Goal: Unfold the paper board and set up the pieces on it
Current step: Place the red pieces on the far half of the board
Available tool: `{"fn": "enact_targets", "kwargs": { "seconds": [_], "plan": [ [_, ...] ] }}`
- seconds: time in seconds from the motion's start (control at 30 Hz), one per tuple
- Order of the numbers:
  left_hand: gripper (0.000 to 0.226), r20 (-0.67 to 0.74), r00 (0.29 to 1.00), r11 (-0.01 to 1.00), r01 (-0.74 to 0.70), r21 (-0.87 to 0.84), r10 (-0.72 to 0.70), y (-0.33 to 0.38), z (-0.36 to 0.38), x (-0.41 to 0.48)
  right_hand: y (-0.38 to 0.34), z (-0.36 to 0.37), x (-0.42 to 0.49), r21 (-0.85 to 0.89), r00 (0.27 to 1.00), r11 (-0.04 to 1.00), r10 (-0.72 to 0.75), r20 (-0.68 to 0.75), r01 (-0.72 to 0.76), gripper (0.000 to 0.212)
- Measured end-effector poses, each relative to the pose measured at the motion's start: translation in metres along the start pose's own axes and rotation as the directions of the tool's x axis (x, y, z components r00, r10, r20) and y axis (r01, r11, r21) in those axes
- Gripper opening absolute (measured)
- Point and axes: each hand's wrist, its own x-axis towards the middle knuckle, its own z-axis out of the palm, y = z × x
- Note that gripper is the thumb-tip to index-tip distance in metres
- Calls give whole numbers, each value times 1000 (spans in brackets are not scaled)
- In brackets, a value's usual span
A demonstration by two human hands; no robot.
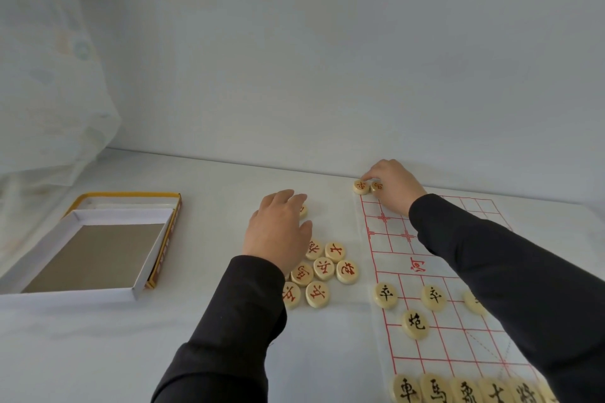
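Hands both out over white surface [98, 337], dark sleeves to the wrists. Right hand [394, 188] at far left corner of paper board [425, 240], fingers curled down over red-marked piece [377, 186]. Just left of that, corner piece [361, 187], also red-marked, lying flat. Left hand [278, 229] palm down, left of board, fingers loosely bent over far end of red pile [322, 271]. Half-hidden piece [302, 210] peeking out under its fingertips; gripped or only touched, cannot tell. Red pile loose on surface between left hand and board's left edge, faces up. Board unfolded, flat, red grid, right side of view. On near half: black soldiers [385, 295] in a row, third partly under right sleeve; black cannon [415, 323] nearer than them; black back row [458, 391] side by side along near edge. Open box [88, 252] well to the left, white tray sitting in yellow-edged lid. Pale curtain [49, 75] far left.
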Motion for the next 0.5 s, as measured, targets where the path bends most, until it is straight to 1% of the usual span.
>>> {"fn": "enact_targets", "kwargs": {
  "seconds": [0.1,0.23,0.33,0.43,0.5],
  "plan": [
    [48,4,1000,1000,3,-3,-3,0,0,0,-2,1,-1,-65,998,996,-58,34,60,39],
    [49,13,1000,1000,19,-6,-19,-5,-5,1,-2,2,-3,-98,999,994,-37,28,40,37],
    [51,48,995,996,88,29,-90,-19,-15,2,-8,3,-4,-45,999,998,-48,-11,48,31],
    [55,155,966,975,188,118,-205,-35,-22,0,-28,3,-7,51,994,993,-104,-39,106,31],
    [57,242,932,956,232,177,-271,-40,-24,-2,-50,4,-11,109,986,980,-165,-15,166,33]
  ]
}}
